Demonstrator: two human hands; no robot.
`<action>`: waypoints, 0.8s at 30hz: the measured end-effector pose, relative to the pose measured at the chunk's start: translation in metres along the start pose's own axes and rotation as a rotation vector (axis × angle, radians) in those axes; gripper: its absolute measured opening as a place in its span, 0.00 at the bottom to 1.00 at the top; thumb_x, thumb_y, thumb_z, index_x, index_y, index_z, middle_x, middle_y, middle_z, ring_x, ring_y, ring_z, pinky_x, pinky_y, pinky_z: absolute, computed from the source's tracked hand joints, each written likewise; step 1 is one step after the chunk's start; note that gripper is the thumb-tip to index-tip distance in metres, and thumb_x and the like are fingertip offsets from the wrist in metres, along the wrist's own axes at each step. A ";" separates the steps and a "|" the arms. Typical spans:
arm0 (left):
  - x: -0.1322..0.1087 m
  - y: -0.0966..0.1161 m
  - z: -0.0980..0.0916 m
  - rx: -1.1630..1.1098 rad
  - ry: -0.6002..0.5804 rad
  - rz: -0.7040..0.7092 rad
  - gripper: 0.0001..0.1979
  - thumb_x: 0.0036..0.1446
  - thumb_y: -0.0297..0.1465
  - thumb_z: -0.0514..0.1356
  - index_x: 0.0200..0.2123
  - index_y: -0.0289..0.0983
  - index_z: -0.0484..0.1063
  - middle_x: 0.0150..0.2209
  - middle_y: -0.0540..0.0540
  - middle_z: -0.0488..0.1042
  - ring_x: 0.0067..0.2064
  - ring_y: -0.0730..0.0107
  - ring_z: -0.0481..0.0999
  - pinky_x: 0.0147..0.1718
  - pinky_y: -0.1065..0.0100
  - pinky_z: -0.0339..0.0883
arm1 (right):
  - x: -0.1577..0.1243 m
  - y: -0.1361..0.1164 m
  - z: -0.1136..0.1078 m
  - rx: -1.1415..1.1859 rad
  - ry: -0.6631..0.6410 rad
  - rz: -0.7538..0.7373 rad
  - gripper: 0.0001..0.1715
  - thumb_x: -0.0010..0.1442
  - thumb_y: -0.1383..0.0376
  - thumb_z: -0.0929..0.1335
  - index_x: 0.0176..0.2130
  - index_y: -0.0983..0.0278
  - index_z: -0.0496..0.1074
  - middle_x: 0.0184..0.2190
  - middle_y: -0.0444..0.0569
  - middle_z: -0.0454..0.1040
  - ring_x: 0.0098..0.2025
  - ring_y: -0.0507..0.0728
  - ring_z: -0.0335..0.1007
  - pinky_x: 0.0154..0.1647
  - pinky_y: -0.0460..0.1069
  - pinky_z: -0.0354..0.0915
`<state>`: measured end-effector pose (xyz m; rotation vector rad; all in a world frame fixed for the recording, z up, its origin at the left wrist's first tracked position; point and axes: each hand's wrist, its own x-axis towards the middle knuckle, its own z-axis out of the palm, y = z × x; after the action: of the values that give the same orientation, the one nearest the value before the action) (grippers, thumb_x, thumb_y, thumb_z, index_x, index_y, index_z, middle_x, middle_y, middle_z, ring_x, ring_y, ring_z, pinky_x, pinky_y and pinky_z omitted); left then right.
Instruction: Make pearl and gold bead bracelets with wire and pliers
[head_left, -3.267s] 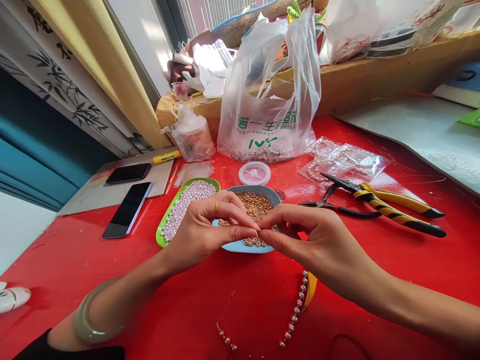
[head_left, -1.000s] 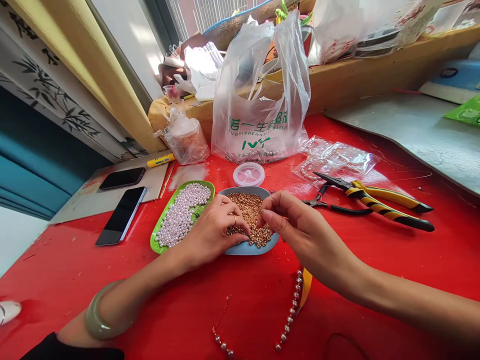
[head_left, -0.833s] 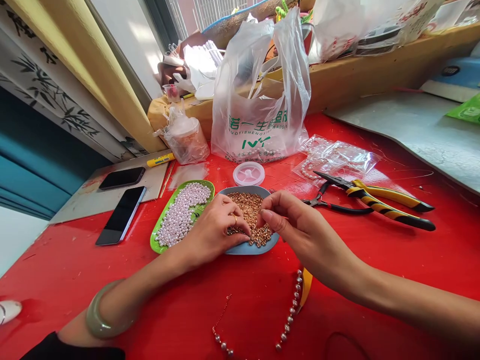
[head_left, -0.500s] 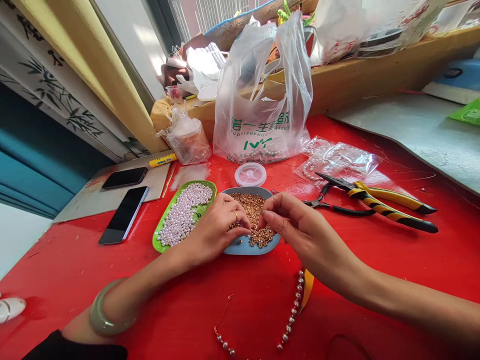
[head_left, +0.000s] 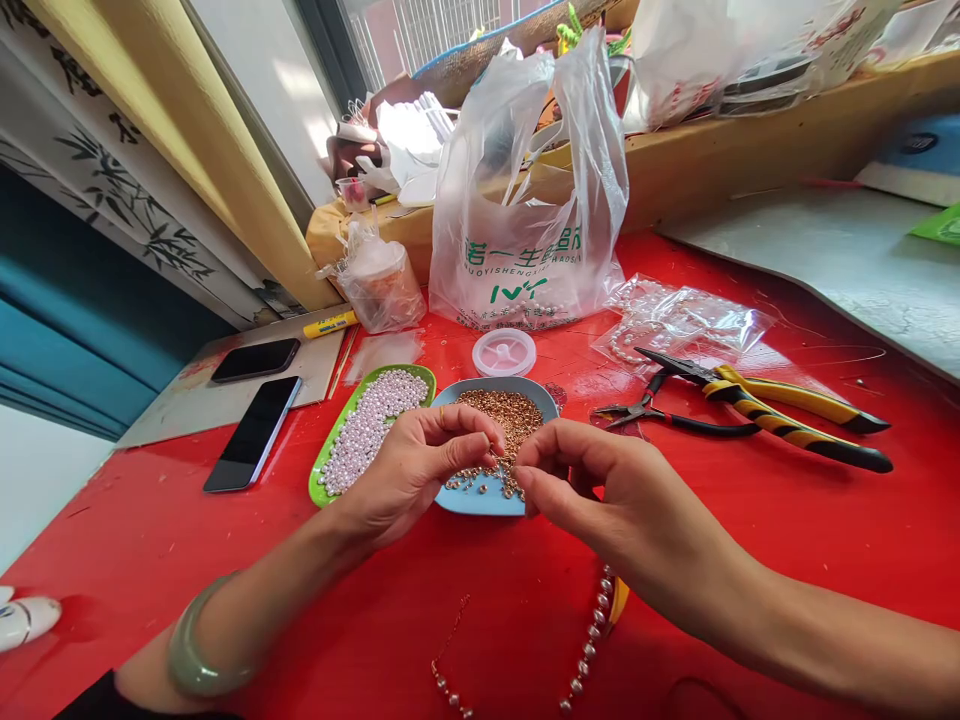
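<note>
My left hand (head_left: 427,460) is pinched over the front of the blue tray (head_left: 486,503), with what looks like a small gold bead (head_left: 496,457) at its fingertips. Facing it, my right hand (head_left: 600,480) has thumb and forefinger pressed together; whatever lies between them is too small to make out. Many gold beads (head_left: 517,415) fill the blue tray. To its left, a green tray (head_left: 318,488) bears pinkish pearl beads (head_left: 367,425). A strand of pearls (head_left: 592,640) runs below my right wrist, beside a yellow piece. Nearer me lies a thin chain end with pearls (head_left: 444,685).
Pliers with yellow-black handles (head_left: 802,415) and smaller cutters (head_left: 637,412) lie at right. Behind the trays are a round clear lid (head_left: 504,353), a plastic bag (head_left: 525,220) and packets of pearls (head_left: 682,320). Two phones (head_left: 251,432) rest at left.
My left hand has turned and risen out of the gold beads, its fingertips now pinched near my right hand's. The right hand has shifted slightly down. The view has moved a little.
</note>
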<state>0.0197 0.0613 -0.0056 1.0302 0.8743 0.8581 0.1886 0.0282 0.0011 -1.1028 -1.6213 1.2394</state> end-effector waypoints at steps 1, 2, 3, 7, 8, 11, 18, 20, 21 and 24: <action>0.000 0.000 0.000 -0.006 0.006 -0.004 0.10 0.40 0.33 0.71 0.23 0.34 0.76 0.26 0.51 0.72 0.29 0.76 0.69 0.31 0.74 0.62 | 0.000 0.000 0.000 -0.004 0.002 0.004 0.08 0.54 0.70 0.63 0.24 0.63 0.65 0.20 0.40 0.64 0.23 0.47 0.57 0.23 0.43 0.55; -0.001 0.000 0.001 -0.012 0.009 -0.007 0.10 0.40 0.33 0.71 0.23 0.34 0.76 0.26 0.50 0.73 0.29 0.76 0.69 0.31 0.74 0.63 | 0.000 0.000 0.001 -0.005 0.001 0.006 0.08 0.54 0.71 0.63 0.24 0.63 0.65 0.20 0.39 0.64 0.23 0.47 0.57 0.23 0.42 0.55; -0.001 -0.001 0.001 -0.016 0.013 -0.009 0.10 0.40 0.33 0.72 0.23 0.34 0.77 0.26 0.50 0.73 0.29 0.76 0.69 0.31 0.74 0.63 | 0.000 0.000 0.001 -0.005 0.005 0.005 0.08 0.54 0.71 0.63 0.24 0.63 0.65 0.20 0.39 0.64 0.23 0.47 0.57 0.23 0.42 0.55; -0.002 -0.001 0.002 -0.032 0.023 -0.007 0.09 0.40 0.33 0.71 0.23 0.34 0.77 0.25 0.51 0.73 0.28 0.77 0.69 0.31 0.74 0.63 | 0.001 0.001 0.001 -0.007 0.017 0.011 0.08 0.54 0.71 0.63 0.24 0.63 0.64 0.20 0.39 0.65 0.23 0.47 0.57 0.23 0.42 0.55; -0.002 -0.001 0.003 -0.035 0.029 -0.007 0.09 0.40 0.32 0.72 0.23 0.34 0.77 0.25 0.51 0.73 0.28 0.77 0.69 0.31 0.75 0.63 | 0.000 0.001 0.001 -0.010 0.018 0.015 0.08 0.54 0.71 0.63 0.24 0.63 0.65 0.20 0.40 0.65 0.23 0.47 0.58 0.23 0.42 0.55; -0.003 -0.001 0.003 -0.051 0.055 -0.007 0.09 0.38 0.31 0.72 0.22 0.34 0.77 0.25 0.51 0.74 0.28 0.77 0.70 0.31 0.75 0.64 | 0.001 0.002 0.001 -0.015 0.020 0.018 0.08 0.53 0.71 0.63 0.24 0.64 0.65 0.21 0.40 0.66 0.23 0.47 0.58 0.23 0.42 0.55; -0.002 -0.002 0.003 -0.070 0.082 0.031 0.09 0.37 0.28 0.72 0.24 0.35 0.76 0.24 0.53 0.74 0.26 0.79 0.70 0.28 0.77 0.64 | -0.002 0.003 0.002 -0.015 0.021 0.028 0.07 0.53 0.71 0.62 0.24 0.64 0.64 0.20 0.39 0.65 0.23 0.47 0.57 0.23 0.42 0.55; -0.002 -0.002 0.002 -0.068 0.077 0.056 0.09 0.37 0.27 0.72 0.24 0.35 0.76 0.25 0.53 0.74 0.27 0.79 0.70 0.28 0.77 0.64 | -0.003 0.003 0.001 -0.015 0.022 0.033 0.07 0.53 0.71 0.62 0.24 0.64 0.65 0.20 0.39 0.65 0.23 0.47 0.57 0.22 0.42 0.55; -0.002 -0.002 0.002 -0.064 0.074 0.066 0.09 0.38 0.27 0.72 0.24 0.35 0.76 0.25 0.53 0.74 0.28 0.79 0.71 0.28 0.77 0.64 | -0.004 0.003 0.001 -0.017 0.023 0.040 0.07 0.53 0.71 0.62 0.24 0.64 0.65 0.20 0.39 0.65 0.22 0.47 0.57 0.22 0.42 0.55; -0.003 -0.002 0.002 -0.050 0.077 0.085 0.09 0.38 0.26 0.72 0.24 0.35 0.75 0.24 0.53 0.74 0.29 0.78 0.71 0.29 0.78 0.65 | -0.004 0.003 0.001 -0.024 0.022 0.050 0.07 0.53 0.71 0.63 0.24 0.64 0.65 0.20 0.39 0.65 0.22 0.47 0.57 0.22 0.42 0.55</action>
<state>0.0212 0.0576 -0.0062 1.0022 0.8743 0.9917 0.1896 0.0242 -0.0027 -1.1746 -1.6044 1.2383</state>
